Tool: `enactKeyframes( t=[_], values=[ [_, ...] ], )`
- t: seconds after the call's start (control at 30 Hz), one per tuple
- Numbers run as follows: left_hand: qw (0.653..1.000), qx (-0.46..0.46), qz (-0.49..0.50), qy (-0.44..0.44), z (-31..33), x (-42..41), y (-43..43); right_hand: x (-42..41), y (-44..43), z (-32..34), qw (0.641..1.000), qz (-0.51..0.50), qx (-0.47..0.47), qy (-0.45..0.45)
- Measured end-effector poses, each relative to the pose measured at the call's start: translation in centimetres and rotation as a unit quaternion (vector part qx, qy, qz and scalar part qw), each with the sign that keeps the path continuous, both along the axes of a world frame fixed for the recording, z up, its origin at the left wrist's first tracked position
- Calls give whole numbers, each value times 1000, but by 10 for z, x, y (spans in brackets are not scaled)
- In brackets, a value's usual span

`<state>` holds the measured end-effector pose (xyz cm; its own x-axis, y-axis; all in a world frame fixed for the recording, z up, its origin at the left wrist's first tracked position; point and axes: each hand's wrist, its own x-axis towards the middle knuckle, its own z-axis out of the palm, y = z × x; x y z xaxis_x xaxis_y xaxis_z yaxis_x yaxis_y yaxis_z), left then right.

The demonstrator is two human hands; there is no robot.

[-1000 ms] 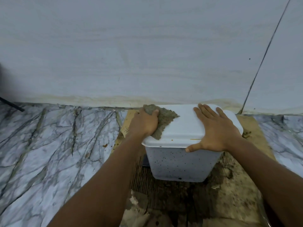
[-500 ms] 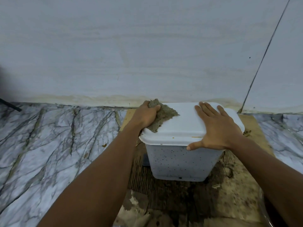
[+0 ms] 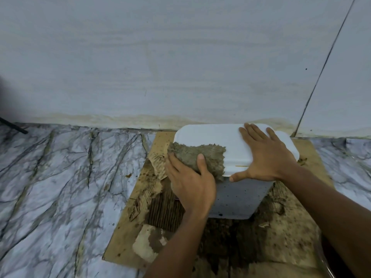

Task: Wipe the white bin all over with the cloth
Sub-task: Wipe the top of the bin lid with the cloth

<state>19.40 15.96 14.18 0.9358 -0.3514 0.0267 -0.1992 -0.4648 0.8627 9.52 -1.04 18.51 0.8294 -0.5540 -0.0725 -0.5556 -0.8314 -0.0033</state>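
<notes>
Grey-brown and rough, the cloth (image 3: 197, 155) is in the grip of the left hand (image 3: 192, 183). The thumb lies on top of it and the fingers go around its left side, so this grip is closed on the cloth. The cloth is draped over the front left corner of the lid (image 3: 210, 135) of the white bin (image 3: 241, 197) and hangs a little over the rim. The right hand (image 3: 263, 157) lies flat on the right part of the lid, with fingers straight and spread and the thumb along the front rim. Its grip is open and holds nothing. The bin stands upright, its side dotted with small dark specks, on a sheet of cardboard (image 3: 128, 233) that is stained and torn. The cardboard lies on a marble floor (image 3: 60, 187), close to a pale wall (image 3: 180, 57).
</notes>
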Motion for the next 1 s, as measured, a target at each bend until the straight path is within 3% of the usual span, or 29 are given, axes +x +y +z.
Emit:
enactKeyframes(
  t=[0.17, 0.37, 0.43, 0.53, 0.6, 0.67, 0.8, 0.9, 1.0],
  values=[
    [999, 0, -40, 5, 7, 43, -8, 0, -1, 2, 1000, 2, 4, 10],
    [965, 108, -234, 51, 54, 123, -42, 2, -3, 1, 1000, 8, 6, 7],
    [949, 170, -264, 12, 58, 132, -61, 1, -4, 1, 1000, 9, 3, 3],
    [902, 295, -289, -128, 57, 121, -88, 1, -5, 0, 1000, 8, 3, 1],
    [869, 325, -313, -204, 55, 103, -99, 1, -6, -1, 1000, 8, 1, -4],
    [859, 322, -319, -238, 50, 88, -100, 1, -7, -2, 1000, 7, 4, -13],
    [880, 293, -279, -248, 41, 84, -76, -1, -6, 0, 1000, 6, 14, -18],
    [919, 259, -212, -209, 32, 81, -42, -1, -5, 1, 1000, 6, 18, -16],
    [965, 133, -117, -191, 8, 59, -13, -1, -5, 0, 1000, 8, 21, -14]
  ],
)
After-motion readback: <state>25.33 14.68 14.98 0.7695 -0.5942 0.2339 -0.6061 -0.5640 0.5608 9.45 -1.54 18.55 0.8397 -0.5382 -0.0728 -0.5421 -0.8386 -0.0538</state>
